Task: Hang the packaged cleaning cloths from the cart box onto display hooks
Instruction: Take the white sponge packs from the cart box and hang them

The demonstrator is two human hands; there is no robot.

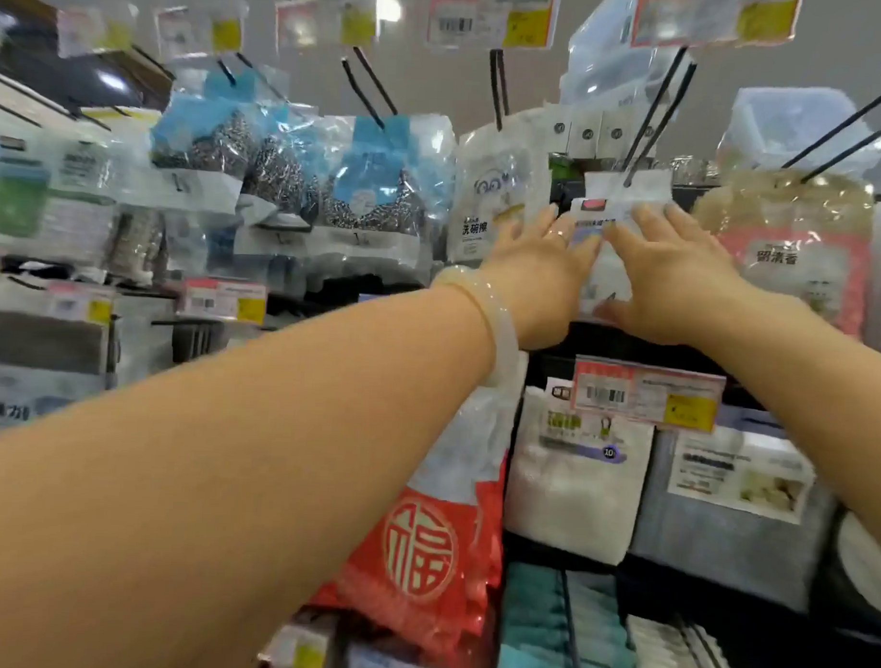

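While reaching up at the display wall: both arms stretched forward, hands meeting on one packaged cleaning cloth (pixel 613 225). Left hand (pixel 540 267) flat, fingers straight, fingertips pressing the package's left edge; pale bangle (pixel 484 315) on that wrist. Right hand (pixel 675 277) likewise flat with fingers extended, lying on the package's right half, thumb low near its bottom edge. No curled grip visible on either. Package's white header threaded on a black double-prong display hook (pixel 656 116) slanting up and right to a price tag; package hanging in the narrow slot between a white sponge pack (pixel 498 186) on the left and a pink-labelled pack (pixel 801 256) on the right, both just beside it. Little free room sideways; neighbouring hooks and bags crowding each flank. Steel scourer packs (pixel 294 173) in blue-topped bags further left, well apart from the hands. Below the hands, a dark gap, then a price label (pixel 646 393) and folded white and grey cloth packs (pixel 573 478). Red bag (pixel 421 548) under the left forearm. Cart box not in view.
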